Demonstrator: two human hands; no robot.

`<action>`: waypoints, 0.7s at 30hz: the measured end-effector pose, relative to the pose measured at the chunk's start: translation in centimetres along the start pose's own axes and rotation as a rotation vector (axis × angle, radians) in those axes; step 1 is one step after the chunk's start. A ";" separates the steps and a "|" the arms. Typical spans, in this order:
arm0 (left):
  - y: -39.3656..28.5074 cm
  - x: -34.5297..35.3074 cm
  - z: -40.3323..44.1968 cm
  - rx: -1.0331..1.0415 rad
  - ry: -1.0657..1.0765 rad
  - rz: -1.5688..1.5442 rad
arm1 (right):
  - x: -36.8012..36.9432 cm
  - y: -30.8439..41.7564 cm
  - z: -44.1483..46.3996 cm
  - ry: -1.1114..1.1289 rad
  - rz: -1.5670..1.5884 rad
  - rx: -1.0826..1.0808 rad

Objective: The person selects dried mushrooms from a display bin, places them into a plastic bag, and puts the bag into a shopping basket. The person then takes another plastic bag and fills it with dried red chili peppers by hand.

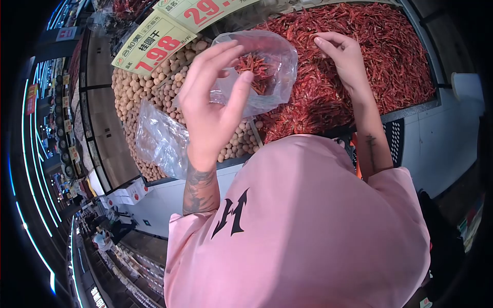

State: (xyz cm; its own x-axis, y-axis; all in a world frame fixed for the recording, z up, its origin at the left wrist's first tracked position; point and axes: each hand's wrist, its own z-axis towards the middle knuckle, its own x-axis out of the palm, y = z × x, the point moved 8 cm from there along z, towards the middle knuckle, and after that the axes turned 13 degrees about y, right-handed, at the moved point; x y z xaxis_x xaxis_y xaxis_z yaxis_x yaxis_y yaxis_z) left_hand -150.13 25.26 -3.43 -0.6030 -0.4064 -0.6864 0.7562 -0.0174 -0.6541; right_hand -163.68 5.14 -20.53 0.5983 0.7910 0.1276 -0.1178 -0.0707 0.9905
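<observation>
My left hand (213,95) is raised in front of a clear plastic bag (285,56), its thumb and fingers spread apart. Inside the bag lies a small heap of dried red chilies (252,65); part of the bag is hidden behind my hand. Above a large pile of dried red chilies (380,56), my right hand (344,56) is closed in a pinch, thumb against fingers. Whatever sits between those fingertips, if anything, is too small to make out.
Left of the chilies is a bin of round brown dried longans (136,95). A second clear plastic bag (162,138) lies crumpled on them. Yellow price signs (154,43) stand at the back. A grey bin edge (411,110) runs along the near side.
</observation>
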 end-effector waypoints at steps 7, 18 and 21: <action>-3.9 3.6 2.3 0.110 0.134 0.001 | 7.3 7.3 -2.8 0.289 0.565 -0.177; -4.0 3.4 1.7 0.155 0.103 -0.067 | 8.0 8.5 -3.6 0.396 0.473 -0.152; -3.1 3.7 1.5 0.119 0.111 -0.167 | 7.7 9.5 -4.0 0.370 0.333 -0.161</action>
State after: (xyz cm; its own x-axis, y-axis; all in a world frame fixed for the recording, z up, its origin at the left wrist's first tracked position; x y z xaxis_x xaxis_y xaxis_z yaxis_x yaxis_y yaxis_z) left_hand -154.32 22.48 -3.53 -0.7412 -0.2865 -0.6071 0.6646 -0.1864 -0.7235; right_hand -163.39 13.00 -10.38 0.1910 0.9053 0.3795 -0.3919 -0.2841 0.8750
